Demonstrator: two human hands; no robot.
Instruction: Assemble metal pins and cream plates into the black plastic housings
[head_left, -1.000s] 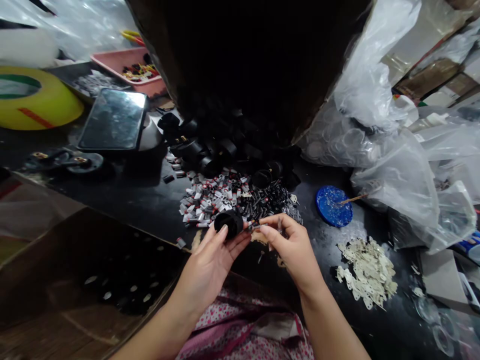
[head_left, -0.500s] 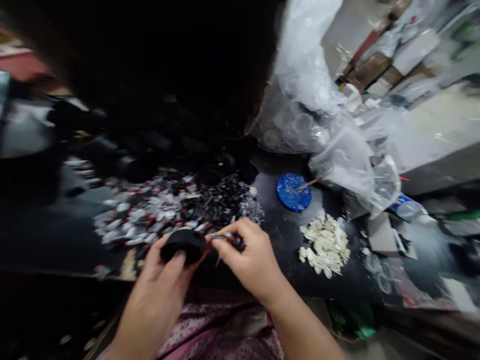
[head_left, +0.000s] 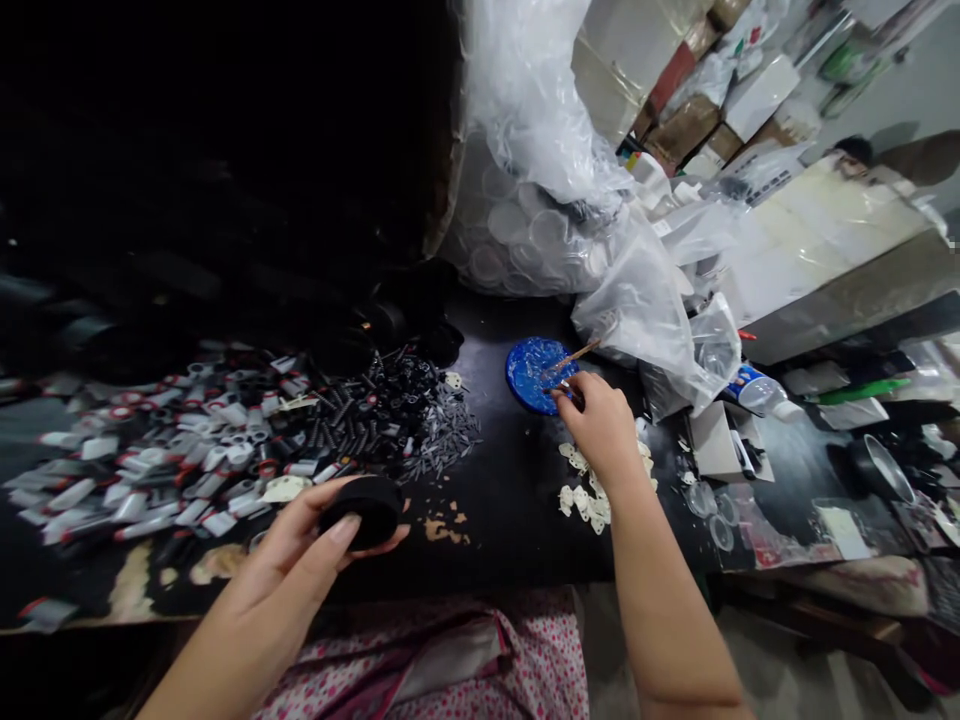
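Note:
My left hand [head_left: 315, 540] is wrapped round a black round cup-like part [head_left: 364, 512], held over the front edge of the dark table. My right hand [head_left: 600, 420] reaches to the blue round dish [head_left: 534, 375], pinching a small dark tool [head_left: 571, 392] whose end is at the dish's right side. A thin wooden stick [head_left: 581, 352] rests in the dish, which holds a clear, glossy substance. Cream-coloured flat pieces [head_left: 583, 500] lie under and beside my right wrist.
Grey-and-red cylinders [head_left: 165, 460] are heaped at the left, with dark springs [head_left: 341, 415] and small grey pins [head_left: 446, 435] beside them. Plastic bags [head_left: 637, 300] stand behind the dish. An open box [head_left: 712, 440] and a bottle [head_left: 761, 392] are at the right.
My right hand has moved away from the black part to the blue dish, taking the small dark tool along. My left hand still holds the black part. The view has shifted right.

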